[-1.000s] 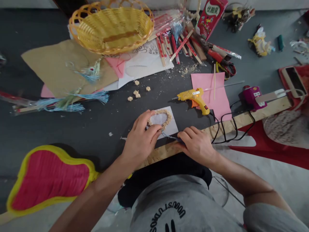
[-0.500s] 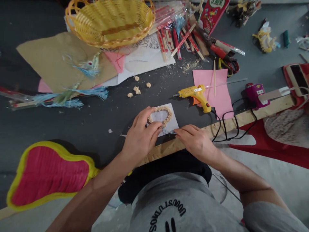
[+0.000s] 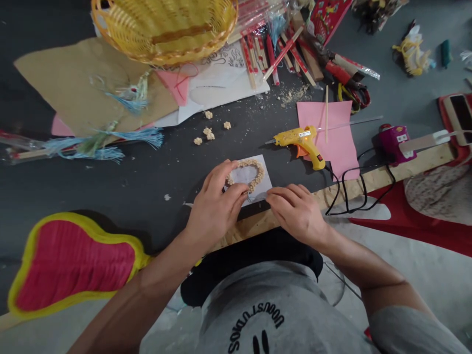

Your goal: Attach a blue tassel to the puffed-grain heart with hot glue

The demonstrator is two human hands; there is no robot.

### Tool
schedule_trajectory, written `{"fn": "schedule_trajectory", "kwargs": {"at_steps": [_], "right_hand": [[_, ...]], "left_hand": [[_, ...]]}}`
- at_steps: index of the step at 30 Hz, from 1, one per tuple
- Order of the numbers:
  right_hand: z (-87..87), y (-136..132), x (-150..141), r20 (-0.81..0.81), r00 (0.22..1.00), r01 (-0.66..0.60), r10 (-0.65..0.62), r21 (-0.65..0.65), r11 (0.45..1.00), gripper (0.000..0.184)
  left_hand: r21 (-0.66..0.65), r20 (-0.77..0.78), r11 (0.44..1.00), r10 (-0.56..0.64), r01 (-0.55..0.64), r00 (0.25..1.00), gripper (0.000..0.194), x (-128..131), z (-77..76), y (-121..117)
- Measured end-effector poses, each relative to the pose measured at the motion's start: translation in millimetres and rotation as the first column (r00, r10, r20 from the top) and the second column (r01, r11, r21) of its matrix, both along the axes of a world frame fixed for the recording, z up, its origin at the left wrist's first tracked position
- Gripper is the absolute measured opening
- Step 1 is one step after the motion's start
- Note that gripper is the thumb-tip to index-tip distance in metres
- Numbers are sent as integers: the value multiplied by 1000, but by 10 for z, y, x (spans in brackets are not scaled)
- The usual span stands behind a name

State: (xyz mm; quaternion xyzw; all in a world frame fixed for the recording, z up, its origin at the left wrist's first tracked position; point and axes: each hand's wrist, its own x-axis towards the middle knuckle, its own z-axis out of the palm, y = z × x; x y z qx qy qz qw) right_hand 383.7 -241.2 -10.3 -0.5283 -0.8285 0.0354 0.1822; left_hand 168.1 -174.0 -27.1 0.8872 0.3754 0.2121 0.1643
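Observation:
A ring of small beige beads or clusters [image 3: 259, 173] lies over a white square of paper [image 3: 264, 186] near the table's front edge. My left hand [image 3: 217, 194] pinches the ring along its left and lower side, thumb and fingers closed on it. A thin bluish thread runs from the bottom of the ring toward my right hand [image 3: 293, 209]. The right fingers are pressed together at the paper's lower right corner, around the thread's end, which is mostly hidden. Several loose beige clusters [image 3: 209, 133] lie beyond the left hand.
A yellow glue gun [image 3: 300, 140] rests partly on pink paper [image 3: 341, 123], its black cord looping toward a purple plug adapter [image 3: 396, 142]. A yellow basket [image 3: 165, 37], chopsticks [image 3: 258, 54] and tasselled pieces [image 3: 106, 142] lie farther back. A red-and-yellow fan shape [image 3: 77, 260] is at left.
The right hand has turned slightly, its fingers curling more tightly near the paper's corner. The left hand keeps its hold on the ring. The whole view has shifted slightly.

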Motion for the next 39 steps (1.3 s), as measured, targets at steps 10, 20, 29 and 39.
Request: {"fn": "schedule_trajectory", "kwargs": {"at_steps": [10, 20, 29, 39], "right_hand": [[-63, 12, -26, -142, 985, -88, 97, 70, 994, 14], [-108, 64, -42, -192, 963, -156, 188, 170, 973, 17], [-116, 95, -63, -163, 935, -273, 315, 238, 932, 14], [-136, 74, -82, -135, 901, -376, 412, 233, 897, 18]], "left_hand": [[6, 3, 1000, 10, -10, 1000, 12, 11, -16, -4], [50, 10, 999, 0, -1, 1000, 9, 1, -27, 0], [-4, 19, 1000, 12, -12, 1000, 12, 3, -22, -8], [42, -7, 999, 0, 0, 1000, 16, 19, 11, -9]]}}
